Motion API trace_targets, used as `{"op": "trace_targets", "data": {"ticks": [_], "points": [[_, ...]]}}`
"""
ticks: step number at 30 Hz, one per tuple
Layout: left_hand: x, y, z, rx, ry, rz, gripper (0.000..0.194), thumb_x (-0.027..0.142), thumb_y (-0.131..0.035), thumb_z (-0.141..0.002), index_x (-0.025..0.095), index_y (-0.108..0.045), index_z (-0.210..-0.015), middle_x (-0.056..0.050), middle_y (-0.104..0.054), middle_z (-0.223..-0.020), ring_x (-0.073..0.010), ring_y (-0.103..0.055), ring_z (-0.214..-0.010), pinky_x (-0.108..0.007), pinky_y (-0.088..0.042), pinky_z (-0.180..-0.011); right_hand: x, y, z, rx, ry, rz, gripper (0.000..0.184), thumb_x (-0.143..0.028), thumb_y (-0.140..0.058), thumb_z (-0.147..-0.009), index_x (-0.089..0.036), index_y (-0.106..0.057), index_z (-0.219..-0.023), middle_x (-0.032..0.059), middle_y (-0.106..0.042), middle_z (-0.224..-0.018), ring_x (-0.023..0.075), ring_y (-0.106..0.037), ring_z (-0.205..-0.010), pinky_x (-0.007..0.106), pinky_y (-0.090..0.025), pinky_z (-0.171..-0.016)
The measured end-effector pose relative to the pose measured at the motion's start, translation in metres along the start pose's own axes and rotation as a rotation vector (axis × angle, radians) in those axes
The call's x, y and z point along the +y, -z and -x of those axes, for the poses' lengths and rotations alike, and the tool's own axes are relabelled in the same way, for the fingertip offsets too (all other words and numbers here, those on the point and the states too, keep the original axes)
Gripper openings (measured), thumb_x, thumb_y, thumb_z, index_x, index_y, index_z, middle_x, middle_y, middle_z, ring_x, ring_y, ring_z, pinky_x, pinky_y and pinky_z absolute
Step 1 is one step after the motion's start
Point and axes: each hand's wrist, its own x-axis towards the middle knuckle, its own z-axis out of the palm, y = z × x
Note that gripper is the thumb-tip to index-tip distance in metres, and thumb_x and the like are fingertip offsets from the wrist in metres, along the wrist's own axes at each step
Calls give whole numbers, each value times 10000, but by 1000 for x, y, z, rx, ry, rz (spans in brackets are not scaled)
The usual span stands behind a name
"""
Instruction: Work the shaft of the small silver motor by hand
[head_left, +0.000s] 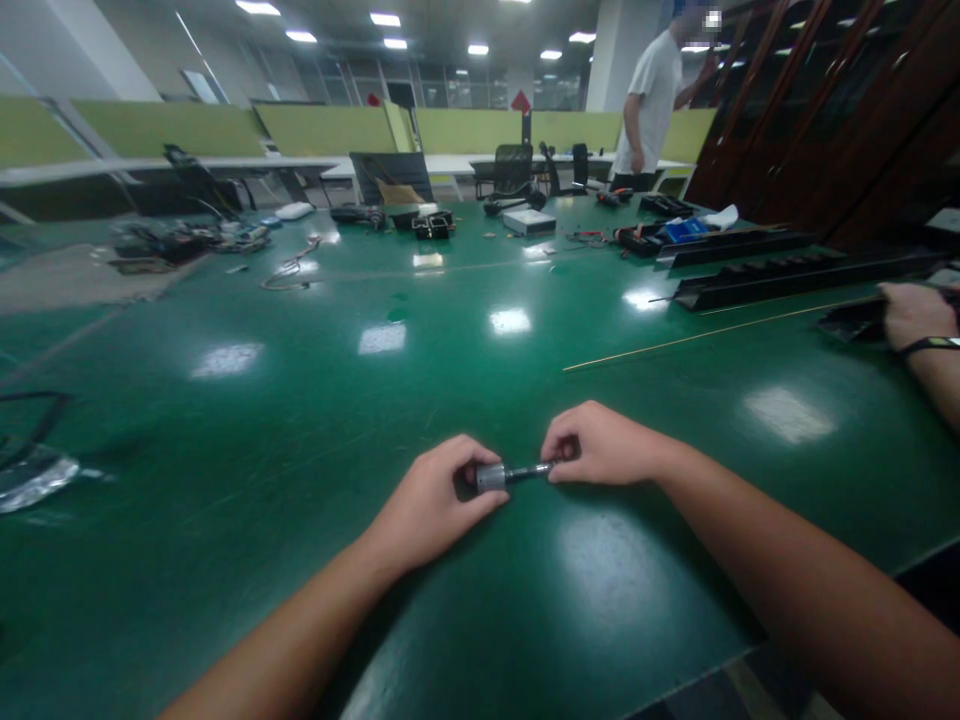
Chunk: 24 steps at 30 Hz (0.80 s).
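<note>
My left hand (439, 495) is closed, with thumb and fingers around a short grey metal cylinder (492, 478). A thin dark metal rod (527, 472) runs from the right end of that cylinder. My right hand (596, 445) pinches the rod's far end between thumb and fingers. Both parts lie in one line, nearly level, low over the green table top (300, 440). Whether the rod is fixed into the cylinder I cannot tell, and the fingers hide both outer ends.
At the right edge another person's hand (919, 318) rests by a black channel piece. Long black rails (795, 280) and a thin yellowish rod (690, 334) lie nearby. Tangled cables and parts (172, 243) sit at far left, a grey box (529, 221) behind. A person (651, 95) stands beyond.
</note>
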Motion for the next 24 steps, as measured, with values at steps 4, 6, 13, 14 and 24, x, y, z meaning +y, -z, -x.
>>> {"op": "trace_targets", "data": {"ticks": [4,6,13,14,24], "points": [[0,0,0,-2,3,7,213,293,-725,-792,204,-661,-975,-16,-644,-889,-181,-607,-796,-295,-474,-720,0,2,0,-4,-18,2,144,-243,-726,-728,-168,-749,-849,16,-700,-772,124,-617,-683,223,-456,-620],[-1,0,1,-1,0,7,214,295,-723,-793,202,-660,-975,-18,-644,-890,-182,-606,-794,-295,-474,-718,0,3,0,-8,-23,-3,149,-244,-727,-727,-167,-750,-852,18,-702,-774,125,-619,-687,223,-458,-622],[-2,0,0,1,-8,3,216,296,-725,-790,202,-660,-973,-18,-643,-888,-183,-606,-792,-296,-472,-718,4,6,1,-42,-47,-28,161,-254,-726,-723,-166,-753,-855,23,-711,-778,130,-629,-689,225,-466,-623],[-1,0,0,2,-6,1,214,295,-726,-789,201,-661,-970,-18,-643,-886,-183,-606,-792,-296,-472,-718,4,6,1,-43,-49,-31,165,-257,-727,-723,-165,-753,-858,24,-712,-780,132,-630,-692,225,-466,-625],[-1,0,0,6,-14,7,204,283,-728,-784,200,-667,-961,-17,-650,-880,-178,-611,-786,-292,-476,-712,3,3,0,-40,-49,-63,176,-267,-744,-726,-161,-754,-866,22,-703,-766,128,-620,-672,224,-460,-613]]}}
